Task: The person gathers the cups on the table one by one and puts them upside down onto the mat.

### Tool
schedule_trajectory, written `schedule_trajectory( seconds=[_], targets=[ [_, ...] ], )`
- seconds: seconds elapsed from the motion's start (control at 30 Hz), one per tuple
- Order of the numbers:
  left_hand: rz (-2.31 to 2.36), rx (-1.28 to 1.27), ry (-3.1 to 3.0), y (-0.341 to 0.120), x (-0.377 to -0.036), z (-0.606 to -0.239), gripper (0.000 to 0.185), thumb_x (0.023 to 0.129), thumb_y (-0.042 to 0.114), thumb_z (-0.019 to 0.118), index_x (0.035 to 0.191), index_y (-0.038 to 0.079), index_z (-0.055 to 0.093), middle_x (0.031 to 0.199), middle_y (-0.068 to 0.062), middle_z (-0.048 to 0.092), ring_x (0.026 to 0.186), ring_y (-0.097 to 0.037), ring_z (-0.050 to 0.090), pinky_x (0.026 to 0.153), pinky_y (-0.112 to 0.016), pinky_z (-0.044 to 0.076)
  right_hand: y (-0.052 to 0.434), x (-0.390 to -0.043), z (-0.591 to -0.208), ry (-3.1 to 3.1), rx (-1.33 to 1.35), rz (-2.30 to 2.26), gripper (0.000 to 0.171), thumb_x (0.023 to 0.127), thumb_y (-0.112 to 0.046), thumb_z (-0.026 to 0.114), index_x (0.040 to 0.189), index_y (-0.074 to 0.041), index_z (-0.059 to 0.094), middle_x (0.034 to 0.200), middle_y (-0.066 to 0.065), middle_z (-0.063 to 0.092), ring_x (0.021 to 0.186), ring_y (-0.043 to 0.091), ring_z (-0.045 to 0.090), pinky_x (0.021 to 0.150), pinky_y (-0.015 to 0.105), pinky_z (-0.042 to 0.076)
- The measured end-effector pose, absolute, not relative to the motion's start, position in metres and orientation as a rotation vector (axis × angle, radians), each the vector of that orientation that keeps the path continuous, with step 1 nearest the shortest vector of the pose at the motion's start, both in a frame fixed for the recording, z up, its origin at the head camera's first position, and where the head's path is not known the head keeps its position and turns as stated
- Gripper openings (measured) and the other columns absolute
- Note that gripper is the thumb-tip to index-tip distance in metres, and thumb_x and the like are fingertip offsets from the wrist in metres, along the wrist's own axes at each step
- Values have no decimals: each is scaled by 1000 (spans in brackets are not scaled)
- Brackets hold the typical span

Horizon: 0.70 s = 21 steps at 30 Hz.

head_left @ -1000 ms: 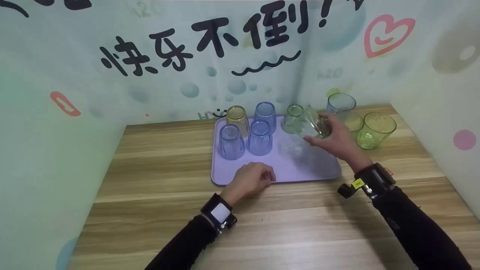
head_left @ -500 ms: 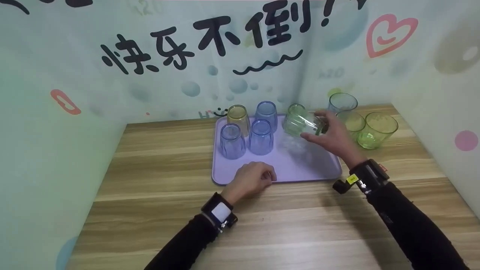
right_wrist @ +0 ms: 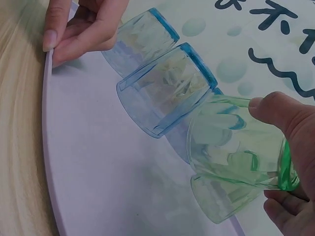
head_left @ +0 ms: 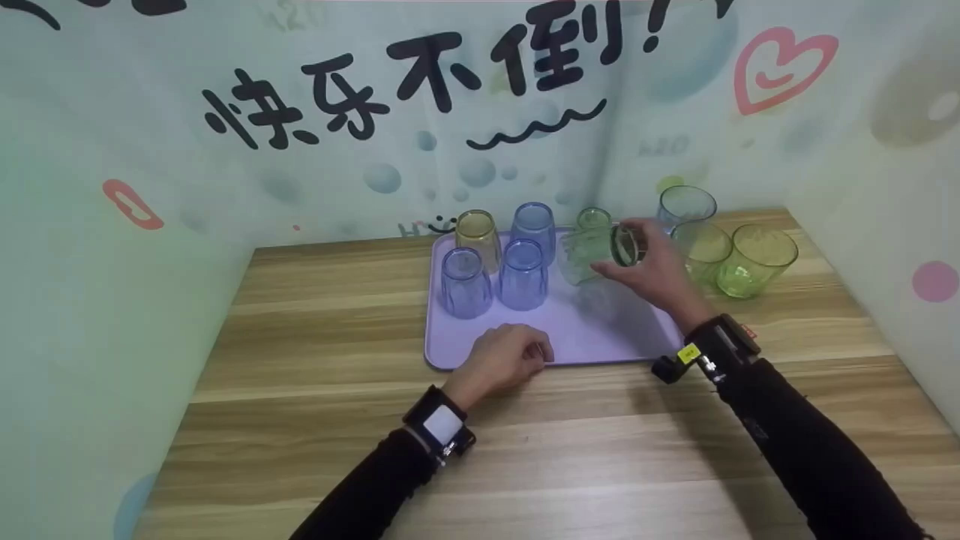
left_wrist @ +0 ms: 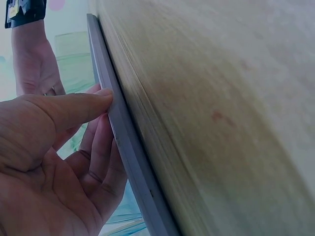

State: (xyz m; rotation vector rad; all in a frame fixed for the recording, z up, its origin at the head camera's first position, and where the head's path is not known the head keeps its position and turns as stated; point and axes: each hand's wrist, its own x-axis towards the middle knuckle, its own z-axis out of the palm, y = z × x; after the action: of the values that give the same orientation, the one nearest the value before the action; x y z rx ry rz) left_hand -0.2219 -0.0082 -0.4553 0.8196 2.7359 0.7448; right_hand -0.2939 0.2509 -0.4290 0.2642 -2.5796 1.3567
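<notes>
Holding a green tumbler (head_left: pixel 596 253) on its side, the right hand (head_left: pixel 654 270) hung above the far right part of the lilac tray (head_left: pixel 600 337); thumb and fingers were curled round the tumbler's base end.

- Tumbler in hand: clear green plastic, off the tray surface, long axis nearly level and running left–right. Mouth pointed left, toward the inverted cups; base sat in the palm on the right. The right wrist view (right_wrist: pixel 236 147) showed the mouth tilted slightly downward toward the tray.
- Left hand (head_left: pixel 506 358): at the tray's near edge, thumb (left_wrist: pixel 74 108) on the rim and fingers curled under it, pinching the edge. It was well apart from the tumbler, so the right hand alone was at that piece.
- On the tray, mouth down: two blue cups (head_left: pixel 491 281) in the nearer row; a yellow cup (head_left: pixel 477 236), a blue cup (head_left: pixel 533 229) and a green cup (head_left: pixel 592 221) along the far edge. The last stood just behind the held tumbler.
- On the tabletop (head_left: pixel 525 450), beyond the tray's right edge, mouth up: a grey-blue cup (head_left: pixel 684 206) and two green cups (head_left: pixel 731 259), near the far right corner.
</notes>
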Motion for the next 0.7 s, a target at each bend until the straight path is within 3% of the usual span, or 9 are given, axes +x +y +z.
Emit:
schedule_trajectory(
  seconds=[0.23,0.7],
  targets=[
    [744,816,2726,-8,-222,-455,15,81,12,66,88,23,70,78,15,61,75,-5,56,68,-29,44,243,-299,-434,-2536,287,1338,85,62,-43,84,126,-2,46,117,12,53,104,26,50,87,40,42],
    [750,812,2729,-9,-223,-456,19,79,10,64,88,25,70,78,16,61,76,-5,56,68,-28,44,234,-305,-445,-2532,297,1354,81,65,-39,84,127,-3,46,112,10,55,98,23,52,85,38,43]
  ],
)
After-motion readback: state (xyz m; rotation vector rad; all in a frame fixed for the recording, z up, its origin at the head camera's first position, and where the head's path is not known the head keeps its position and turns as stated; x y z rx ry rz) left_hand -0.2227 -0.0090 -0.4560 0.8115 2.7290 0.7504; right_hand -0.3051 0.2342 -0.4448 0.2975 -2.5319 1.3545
